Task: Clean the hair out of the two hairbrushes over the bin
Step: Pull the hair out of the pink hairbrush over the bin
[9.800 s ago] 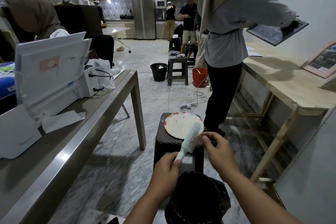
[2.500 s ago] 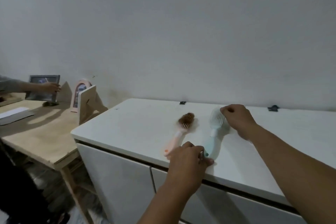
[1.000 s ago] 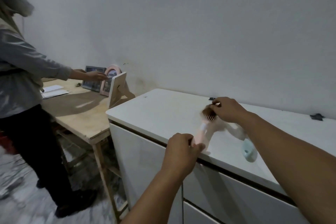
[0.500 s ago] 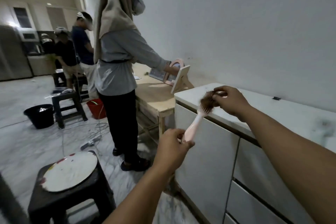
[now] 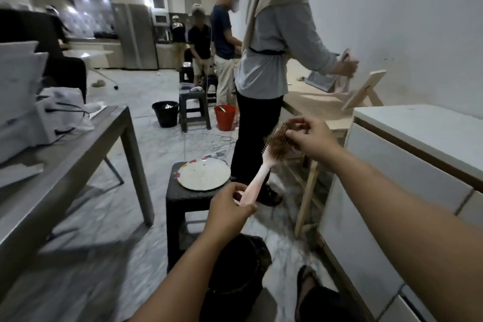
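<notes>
Above the bin — head view, items as found:

Landmark: bin (image 5: 235, 277), dark and lined, is sitting on the floor at the bottom of the view, partly hidden behind the left forearm.

Pink hairbrush (image 5: 264, 165): is slanting up and away above the bin, handle low, head high and beyond the bin's far edge rather than straight over it.

Hair (image 5: 281, 142): brown mat is filling the bristle head; none is showing loose or falling toward the bin.

Left hand (image 5: 230, 206): is gripping the butt of the pink handle, fingers curled round it, above the bin's far rim.

Right hand (image 5: 311, 136): is reaching to the brush head, well above and beyond the bin; fingertips (image 5: 290, 133) are curling into the hair. Whether a tuft is actually pinched cannot be told through the blur.

Second hairbrush: is not showing anywhere near the bin.

Stool (image 5: 183, 198): dark, is standing just beyond the bin, carrying a round plate (image 5: 203, 174).

White cabinet (image 5: 407, 165): is standing to the right of the bin.

Bystander (image 5: 264, 60): is working at a wooden table (image 5: 313, 104) well beyond the bin.

Step in hand, as judged: hair removal on the pink brush is starting; the mat looks whole.

Next move, as judged: is calling for a firm pinch at the mat's edge, a peel away from the bristles, and the brush head drawn back over the bin's mouth before any hair is dropped.
</notes>
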